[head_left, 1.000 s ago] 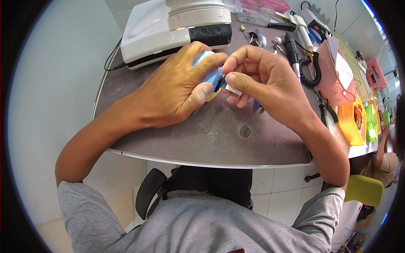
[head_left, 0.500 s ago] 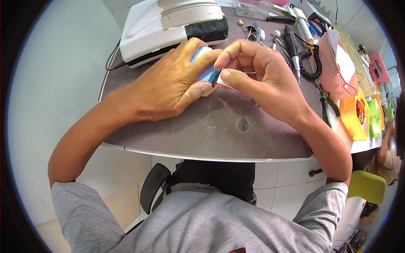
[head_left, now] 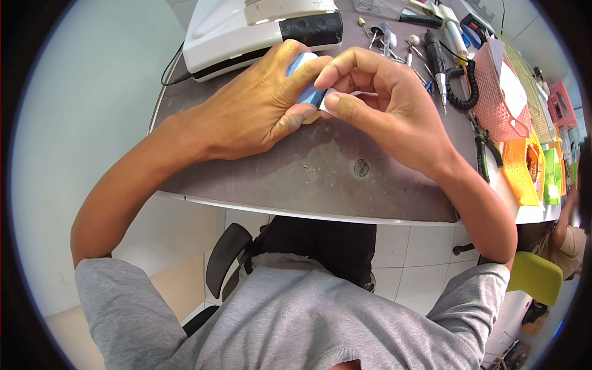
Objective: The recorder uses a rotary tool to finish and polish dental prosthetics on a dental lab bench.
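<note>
Worktop, near edge: pale rim bends along the person's side of the worktop point(head_left: 277, 185); a dropped bit could bounce or roll over it, cause being a slip of either hand.
Round mark: dark, gritty-looking spot point(head_left: 361, 167) right of centre, near the right forearm; a tiny part landing there could be hard to spot.
Yellowish piece: under the left thumb point(head_left: 311, 118), mostly hidden, attachment unclear; could slide out if that thumb lifts.
Left hand: point(head_left: 262, 105) wrapped over the blue piece point(head_left: 311, 94), fingers across its top, thumb on the near side; squeezing too hard could bend it or make it twist.
Right hand: point(head_left: 388, 108) narrow pinch on the small white piece point(head_left: 330, 108), right up against the blue piece; contact point too small to read. A sideways tug could tear the white piece or put it on crooked; crowded fingertips block the view.
Pliers: point(head_left: 481, 161) far right of the right wrist, clear of it.
Rotary handpiece: point(head_left: 435, 55) lies beyond the right hand, bare tip pointing near; a wide swing right could scrape knuckles.
Loose small tools: point(head_left: 385, 40) cluttered far side; a lost part could vanish among them.
White machine: point(head_left: 246, 40) far left, just beyond left knuckles; could bump them if the hand pushes farther.
</note>
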`<state>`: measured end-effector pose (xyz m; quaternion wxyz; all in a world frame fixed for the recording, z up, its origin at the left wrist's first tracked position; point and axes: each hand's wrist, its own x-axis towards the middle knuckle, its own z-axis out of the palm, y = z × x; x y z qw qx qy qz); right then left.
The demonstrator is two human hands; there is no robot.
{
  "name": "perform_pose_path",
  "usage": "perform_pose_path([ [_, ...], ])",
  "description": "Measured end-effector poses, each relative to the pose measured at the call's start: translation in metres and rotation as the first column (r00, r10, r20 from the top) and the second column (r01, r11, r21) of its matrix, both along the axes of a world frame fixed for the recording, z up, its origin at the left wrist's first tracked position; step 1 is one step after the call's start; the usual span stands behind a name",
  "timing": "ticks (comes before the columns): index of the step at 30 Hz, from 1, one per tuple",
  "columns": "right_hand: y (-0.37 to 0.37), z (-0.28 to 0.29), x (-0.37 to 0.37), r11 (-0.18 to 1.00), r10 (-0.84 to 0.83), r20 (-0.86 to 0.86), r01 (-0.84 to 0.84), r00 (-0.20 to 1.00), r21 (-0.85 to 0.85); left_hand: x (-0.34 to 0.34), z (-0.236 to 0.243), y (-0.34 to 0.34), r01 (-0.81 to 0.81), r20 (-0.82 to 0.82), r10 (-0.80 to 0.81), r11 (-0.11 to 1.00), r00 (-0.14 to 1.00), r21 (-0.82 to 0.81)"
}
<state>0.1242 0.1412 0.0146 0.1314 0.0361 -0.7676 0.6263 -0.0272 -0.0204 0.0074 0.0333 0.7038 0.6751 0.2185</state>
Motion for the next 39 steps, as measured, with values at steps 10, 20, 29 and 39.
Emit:
perform_pose_path([
  [10,0.003,0.002,0.004,0.998,-0.056,0.063,0.055,0.996,0.016,0.003,0.002,-0.003,-0.022,-0.069,0.022,1.000,0.997,0.001],
  [20,0.010,0.011,0.004,0.996,-0.086,0.171,0.085,0.981,0.015,0.005,0.001,-0.007,-0.084,-0.143,0.096,0.993,0.985,0.089],
  [29,0.025,0.017,0.007,0.990,-0.137,0.126,0.134,0.983,0.032,0.006,0.008,-0.031,-0.164,-0.152,0.212,0.947,0.965,0.278],
  [39,0.082,0.026,0.018,0.547,-0.480,-0.363,0.595,0.799,0.588,0.014,-0.003,-0.075,-0.455,0.028,0.455,0.883,0.890,0.110],
])
